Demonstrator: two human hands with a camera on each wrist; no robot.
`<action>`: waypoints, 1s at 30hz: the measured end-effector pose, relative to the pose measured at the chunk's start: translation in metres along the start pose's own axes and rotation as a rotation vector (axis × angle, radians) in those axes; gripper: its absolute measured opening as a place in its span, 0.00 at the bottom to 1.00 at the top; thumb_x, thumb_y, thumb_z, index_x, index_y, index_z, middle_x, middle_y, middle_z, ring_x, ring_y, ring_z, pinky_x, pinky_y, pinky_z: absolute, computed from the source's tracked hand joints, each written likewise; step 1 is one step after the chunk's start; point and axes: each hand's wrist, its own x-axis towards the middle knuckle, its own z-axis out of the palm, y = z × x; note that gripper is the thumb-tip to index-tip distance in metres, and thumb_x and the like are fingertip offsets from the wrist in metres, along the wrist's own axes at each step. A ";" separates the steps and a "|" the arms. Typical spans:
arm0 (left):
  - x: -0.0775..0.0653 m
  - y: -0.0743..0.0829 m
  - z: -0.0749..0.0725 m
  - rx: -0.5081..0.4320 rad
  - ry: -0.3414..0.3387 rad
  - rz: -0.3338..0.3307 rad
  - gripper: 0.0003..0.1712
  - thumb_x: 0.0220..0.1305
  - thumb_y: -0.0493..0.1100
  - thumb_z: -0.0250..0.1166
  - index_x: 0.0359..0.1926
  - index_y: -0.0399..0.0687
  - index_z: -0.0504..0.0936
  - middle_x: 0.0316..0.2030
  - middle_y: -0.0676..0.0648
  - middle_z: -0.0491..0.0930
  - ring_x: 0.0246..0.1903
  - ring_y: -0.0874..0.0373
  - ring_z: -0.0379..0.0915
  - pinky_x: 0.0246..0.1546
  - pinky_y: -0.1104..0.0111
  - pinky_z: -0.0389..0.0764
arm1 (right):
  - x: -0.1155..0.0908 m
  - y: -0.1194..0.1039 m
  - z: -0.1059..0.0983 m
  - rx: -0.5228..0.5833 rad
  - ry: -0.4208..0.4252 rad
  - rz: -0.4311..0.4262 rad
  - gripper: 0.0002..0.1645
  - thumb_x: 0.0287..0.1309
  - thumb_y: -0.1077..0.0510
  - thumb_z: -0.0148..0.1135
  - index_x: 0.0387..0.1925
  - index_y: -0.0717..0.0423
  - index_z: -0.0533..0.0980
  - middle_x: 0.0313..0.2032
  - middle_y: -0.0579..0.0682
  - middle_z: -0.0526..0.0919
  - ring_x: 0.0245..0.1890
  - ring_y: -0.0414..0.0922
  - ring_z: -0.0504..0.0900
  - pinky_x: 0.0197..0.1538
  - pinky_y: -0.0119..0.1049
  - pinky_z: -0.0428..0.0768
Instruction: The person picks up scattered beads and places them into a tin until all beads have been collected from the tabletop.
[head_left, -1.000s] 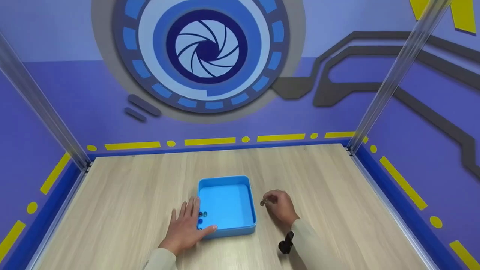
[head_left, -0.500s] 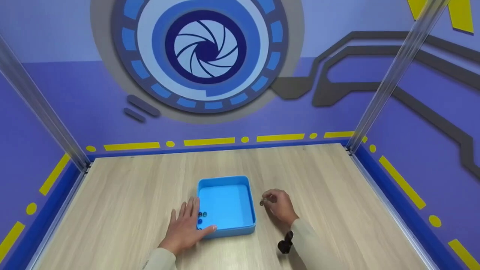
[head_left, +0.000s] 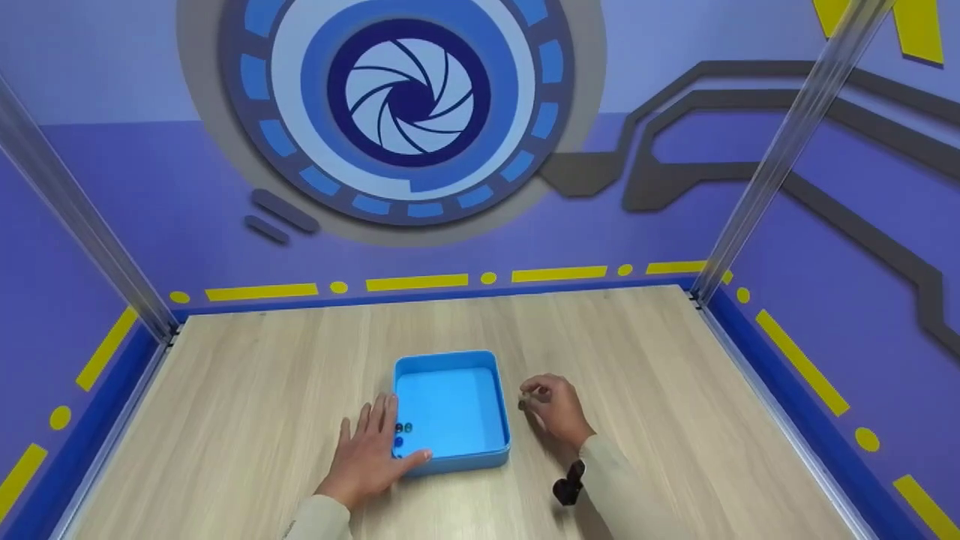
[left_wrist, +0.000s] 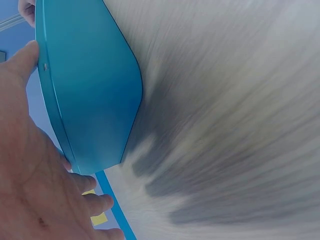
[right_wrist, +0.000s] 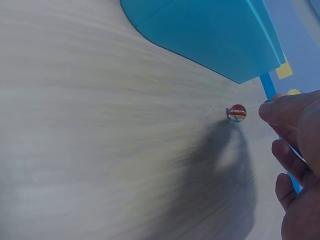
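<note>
A light blue square tray [head_left: 451,464] stands on the table with several dark and blue marbles [head_left: 398,442] in its near left corner. My left hand [head_left: 365,459] rests against that corner, fingers straight along the left side and thumb on the front rim. To the right of the tray, my right hand [head_left: 561,409] is just above the tabletop. Between its thumb and index finger it pinches a small dark marble [right_wrist: 268,102], mostly hidden by the thumb. A striped red, orange and white marble [right_wrist: 237,113] lies on the table just beside those fingertips.
The wooden table [head_left: 300,360] is bounded by a blue patterned back wall [head_left: 525,255] and side walls. Metal posts [head_left: 795,150] rise at the back corners. A small black device [head_left: 568,486] sits at the right sleeve.
The right hand has lifted slightly, with the pinched marble rising a little. The left hand stays on the tray, and the view has shifted only slightly.
</note>
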 end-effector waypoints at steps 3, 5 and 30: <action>0.000 0.000 0.000 -0.004 -0.003 0.000 0.65 0.50 0.80 0.57 0.76 0.46 0.45 0.76 0.39 0.47 0.74 0.35 0.42 0.68 0.33 0.37 | 0.000 -0.001 0.000 -0.006 0.005 -0.019 0.07 0.55 0.66 0.66 0.37 0.55 0.82 0.36 0.47 0.82 0.40 0.44 0.75 0.47 0.41 0.75; 0.000 0.000 0.000 -0.007 -0.006 -0.001 0.65 0.50 0.80 0.57 0.77 0.46 0.45 0.76 0.39 0.47 0.74 0.35 0.42 0.68 0.33 0.37 | 0.000 -0.001 0.000 -0.007 0.009 -0.028 0.07 0.55 0.65 0.66 0.37 0.55 0.83 0.36 0.47 0.82 0.40 0.44 0.75 0.47 0.41 0.75; 0.002 -0.001 0.001 -0.001 -0.011 -0.013 0.66 0.50 0.80 0.56 0.77 0.47 0.45 0.76 0.40 0.45 0.75 0.36 0.41 0.68 0.34 0.37 | -0.001 -0.009 0.000 -0.021 0.021 -0.039 0.12 0.52 0.70 0.66 0.38 0.55 0.83 0.38 0.47 0.84 0.42 0.44 0.75 0.47 0.41 0.74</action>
